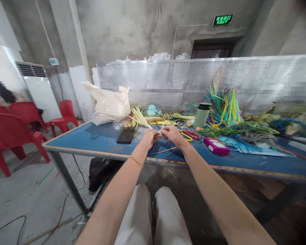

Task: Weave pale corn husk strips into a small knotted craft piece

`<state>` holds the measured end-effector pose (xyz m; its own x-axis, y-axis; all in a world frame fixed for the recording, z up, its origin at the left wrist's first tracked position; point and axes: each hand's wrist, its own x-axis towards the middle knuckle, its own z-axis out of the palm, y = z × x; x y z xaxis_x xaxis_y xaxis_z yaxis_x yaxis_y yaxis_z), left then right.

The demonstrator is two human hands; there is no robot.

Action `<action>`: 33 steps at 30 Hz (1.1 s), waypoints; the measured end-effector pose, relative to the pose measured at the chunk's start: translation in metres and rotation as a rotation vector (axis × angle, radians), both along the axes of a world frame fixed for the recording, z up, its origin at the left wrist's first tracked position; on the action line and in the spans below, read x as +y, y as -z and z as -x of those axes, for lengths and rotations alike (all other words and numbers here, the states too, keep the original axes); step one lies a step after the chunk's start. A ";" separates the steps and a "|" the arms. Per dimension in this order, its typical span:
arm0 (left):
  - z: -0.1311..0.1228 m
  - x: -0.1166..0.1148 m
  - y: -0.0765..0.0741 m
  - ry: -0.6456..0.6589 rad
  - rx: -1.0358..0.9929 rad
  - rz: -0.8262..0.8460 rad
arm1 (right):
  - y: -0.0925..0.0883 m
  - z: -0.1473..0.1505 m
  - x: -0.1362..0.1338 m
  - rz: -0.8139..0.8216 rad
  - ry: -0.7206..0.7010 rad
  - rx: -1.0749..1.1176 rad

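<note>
My left hand (149,138) and my right hand (171,134) meet above the front of the blue table (102,149). Pinched between the fingers of both is a small pale green husk strip (159,132), mostly covered by the fingertips. A thin whitish strand rises beside the right fingers. Just behind the left hand lie pale corn husks (139,117). Scissors with red handles (193,134) and another yellow-handled pair (187,136) rest to the right of my right hand. Thin stalks (165,150) lie on the tabletop below the hands.
Left of the hands are a dark phone (125,135), a clear cup (116,124) and a white plastic bag (111,107). On the right stand a green bottle (201,116), a purple box (216,146) and colourful strips (225,107). Perforated metal panels (153,78) line the back.
</note>
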<state>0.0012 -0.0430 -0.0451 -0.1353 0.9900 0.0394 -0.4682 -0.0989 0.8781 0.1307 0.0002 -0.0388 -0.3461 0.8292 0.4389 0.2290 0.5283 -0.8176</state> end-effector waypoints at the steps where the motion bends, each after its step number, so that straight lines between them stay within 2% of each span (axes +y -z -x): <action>1: 0.000 0.001 0.000 -0.001 0.001 0.001 | 0.000 0.000 0.000 0.004 -0.008 0.002; 9: 0.002 0.005 0.004 0.005 0.059 -0.009 | 0.003 -0.002 0.006 0.048 -0.105 0.036; 15: 0.006 0.002 0.005 0.165 0.126 -0.035 | 0.003 -0.010 0.007 0.090 -0.169 0.054; 18: 0.006 0.002 0.008 0.136 0.160 -0.052 | 0.002 -0.010 0.004 0.076 -0.183 0.041; 23: 0.005 0.003 0.009 0.105 0.107 -0.049 | 0.002 -0.006 0.000 0.048 -0.109 0.069; 29: 0.005 0.002 0.009 0.096 0.147 -0.057 | -0.001 -0.005 -0.001 -0.016 0.000 0.004; 33: 0.004 0.001 0.009 0.082 0.185 -0.053 | -0.002 -0.005 0.000 -0.070 0.017 -0.035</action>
<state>-0.0031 -0.0420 -0.0542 -0.0396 0.9933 0.1088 -0.3078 -0.1157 0.9444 0.1359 0.0007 -0.0369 -0.3483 0.8030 0.4835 0.2662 0.5794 -0.7704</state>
